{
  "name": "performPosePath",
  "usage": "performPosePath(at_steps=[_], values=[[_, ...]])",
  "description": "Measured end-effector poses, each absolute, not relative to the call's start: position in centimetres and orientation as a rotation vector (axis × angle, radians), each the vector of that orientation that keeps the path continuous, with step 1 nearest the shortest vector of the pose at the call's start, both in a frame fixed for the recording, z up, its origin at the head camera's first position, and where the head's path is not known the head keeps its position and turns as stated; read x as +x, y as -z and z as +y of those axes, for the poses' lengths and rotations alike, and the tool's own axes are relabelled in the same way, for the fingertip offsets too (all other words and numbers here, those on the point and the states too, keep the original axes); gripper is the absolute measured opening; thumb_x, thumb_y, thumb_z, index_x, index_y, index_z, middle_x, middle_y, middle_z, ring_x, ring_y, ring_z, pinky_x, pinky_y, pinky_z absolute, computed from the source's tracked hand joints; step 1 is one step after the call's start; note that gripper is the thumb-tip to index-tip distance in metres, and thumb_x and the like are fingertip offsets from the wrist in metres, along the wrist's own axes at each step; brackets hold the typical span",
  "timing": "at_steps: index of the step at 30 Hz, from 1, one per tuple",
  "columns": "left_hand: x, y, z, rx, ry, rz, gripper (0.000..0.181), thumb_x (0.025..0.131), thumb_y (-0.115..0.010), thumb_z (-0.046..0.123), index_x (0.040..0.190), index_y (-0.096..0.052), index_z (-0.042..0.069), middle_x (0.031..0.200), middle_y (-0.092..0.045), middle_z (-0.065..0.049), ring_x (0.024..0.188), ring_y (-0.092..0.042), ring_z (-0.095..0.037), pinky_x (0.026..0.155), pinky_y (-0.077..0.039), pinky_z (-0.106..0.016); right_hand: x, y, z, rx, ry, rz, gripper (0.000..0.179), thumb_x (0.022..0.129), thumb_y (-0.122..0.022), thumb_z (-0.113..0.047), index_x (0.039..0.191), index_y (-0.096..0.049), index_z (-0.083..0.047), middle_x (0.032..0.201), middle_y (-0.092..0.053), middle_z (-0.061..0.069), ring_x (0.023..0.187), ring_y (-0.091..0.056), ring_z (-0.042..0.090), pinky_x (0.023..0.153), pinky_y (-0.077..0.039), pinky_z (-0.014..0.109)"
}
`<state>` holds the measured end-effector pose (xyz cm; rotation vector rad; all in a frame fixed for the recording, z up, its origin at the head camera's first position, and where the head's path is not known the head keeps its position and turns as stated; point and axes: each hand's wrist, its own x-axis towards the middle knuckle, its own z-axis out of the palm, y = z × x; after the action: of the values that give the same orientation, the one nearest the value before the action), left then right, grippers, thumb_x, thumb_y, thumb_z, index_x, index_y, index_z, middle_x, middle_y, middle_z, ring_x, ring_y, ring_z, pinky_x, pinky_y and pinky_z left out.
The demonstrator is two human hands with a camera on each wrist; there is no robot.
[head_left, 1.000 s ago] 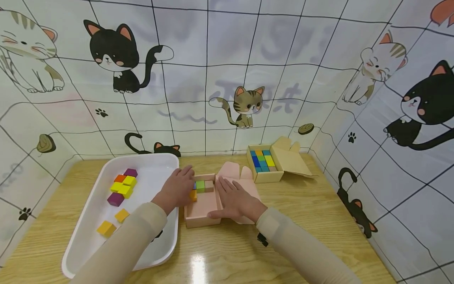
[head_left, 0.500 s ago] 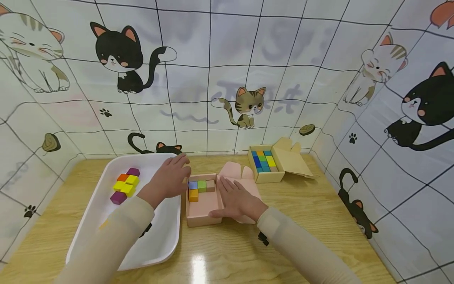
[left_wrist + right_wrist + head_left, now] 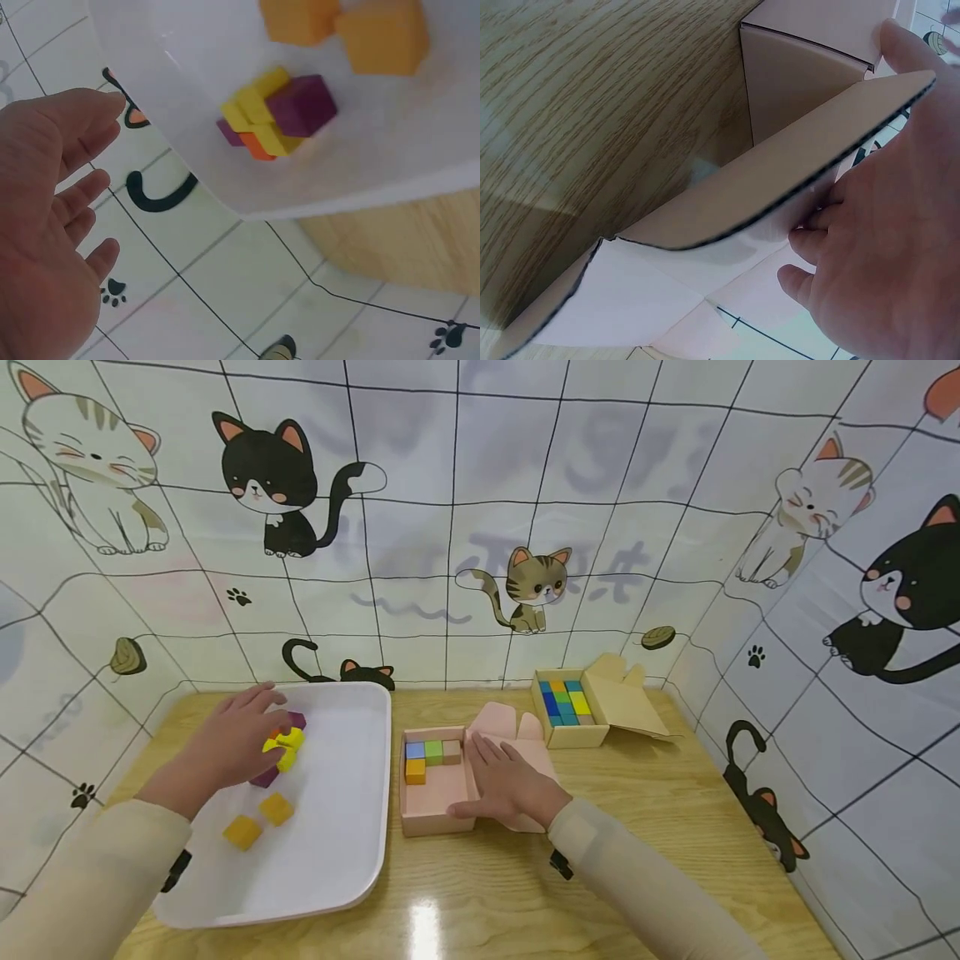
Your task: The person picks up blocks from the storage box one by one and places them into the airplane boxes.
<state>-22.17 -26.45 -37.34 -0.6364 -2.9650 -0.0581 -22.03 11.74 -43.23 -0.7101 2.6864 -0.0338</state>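
Observation:
My left hand (image 3: 228, 739) is over the left side of a white tray (image 3: 337, 852), fingers loosely bent and holding nothing. Partly hidden beneath it is a cluster of yellow blocks (image 3: 255, 101), purple blocks (image 3: 304, 106) and an orange-red block (image 3: 257, 147). Two amber blocks (image 3: 243, 832) lie closer to the tray's front. My right hand (image 3: 510, 785) rests with extended fingers on the folded-out lid (image 3: 536, 764) of a pink cardboard box (image 3: 438, 824). Inside that box, a blue cube (image 3: 415, 750), green cube (image 3: 433, 752) and tan cube (image 3: 452, 752) line the back, with an orange cube (image 3: 416, 771) before the blue.
Behind and right of the pink box stands a pale yellow box (image 3: 577, 737), lid open, filled with coloured blocks. All of it sits on a wood-grain table (image 3: 637, 827). Cat-printed sheeting (image 3: 420, 527) walls the back and sides.
My left hand has left the pink box, moving left to above the tray's block cluster. The orange cube in the box is now uncovered. My right hand stays on the lid.

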Motion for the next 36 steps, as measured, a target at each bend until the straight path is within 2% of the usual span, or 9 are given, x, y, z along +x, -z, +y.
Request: performPosePath(at_steps=[3,8,18,26,32,36], values=[[-21.2,38.3,-28.5,-0.638,0.037,-2.962,0.019,0.073,-0.081,0.014,0.088,-0.069,0.016,0.128,-0.056,-0.02,0.136,-0.03,-0.046,0.107,-0.031,-0.07,-22.0,43.2,11.8,-0.707,0.041,2.685,0.111,0.083,-0.039,-0.082,0.157,-0.003,-0.007,0.166,-0.003,0.009,0.155,-0.005,0.024,0.126,-0.012,0.046],[-19.5,39.8,-30.5,-0.683,-0.023,-2.992,0.033,0.063,-0.089,0.012,0.08,-0.066,0.028,0.125,-0.06,-0.019,0.13,-0.037,-0.048,0.102,-0.035,-0.072,-22.0,43.0,11.8,-0.711,0.041,2.684,0.111,0.083,-0.04,-0.081,0.157,-0.003,-0.007,0.166,-0.003,0.009,0.154,-0.006,0.025,0.126,-0.012,0.046],[-17.7,41.7,-30.7,-0.766,0.025,-3.077,0.043,0.052,-0.094,0.015,0.075,-0.064,0.036,0.122,-0.062,-0.012,0.129,-0.04,-0.045,0.099,-0.038,-0.072,-22.0,43.0,11.9,-0.713,0.029,2.685,0.111,0.083,-0.037,-0.083,0.157,-0.002,-0.008,0.166,-0.001,0.009,0.155,-0.004,0.023,0.126,-0.011,0.046],[-17.5,42.6,-30.5,-0.774,-0.006,-3.089,0.044,0.052,-0.094,0.014,0.07,-0.059,0.035,0.119,-0.064,-0.01,0.129,-0.042,-0.046,0.1,-0.038,-0.071,-22.0,43.1,12.0,-0.707,0.074,2.681,0.111,0.083,-0.039,-0.082,0.157,-0.002,-0.008,0.166,-0.002,0.009,0.155,-0.004,0.024,0.126,-0.011,0.047],[-17.4,43.0,-30.4,-0.756,-0.048,-3.122,0.044,0.052,-0.093,0.01,0.073,-0.062,0.033,0.117,-0.063,-0.011,0.129,-0.041,-0.047,0.1,-0.037,-0.072,-21.9,43.0,12.0,-0.716,0.061,2.68,0.111,0.083,-0.038,-0.082,0.157,-0.002,-0.007,0.166,-0.001,0.009,0.155,-0.004,0.024,0.126,-0.011,0.047],[-17.4,43.2,-30.5,-0.761,-0.044,-3.134,0.043,0.051,-0.094,0.012,0.075,-0.066,0.034,0.115,-0.064,-0.009,0.128,-0.041,-0.047,0.1,-0.036,-0.073,-21.9,43.0,12.0,-0.708,0.061,2.676,0.111,0.083,-0.038,-0.082,0.157,-0.001,-0.008,0.166,0.0,0.008,0.155,-0.003,0.024,0.126,-0.01,0.046]])
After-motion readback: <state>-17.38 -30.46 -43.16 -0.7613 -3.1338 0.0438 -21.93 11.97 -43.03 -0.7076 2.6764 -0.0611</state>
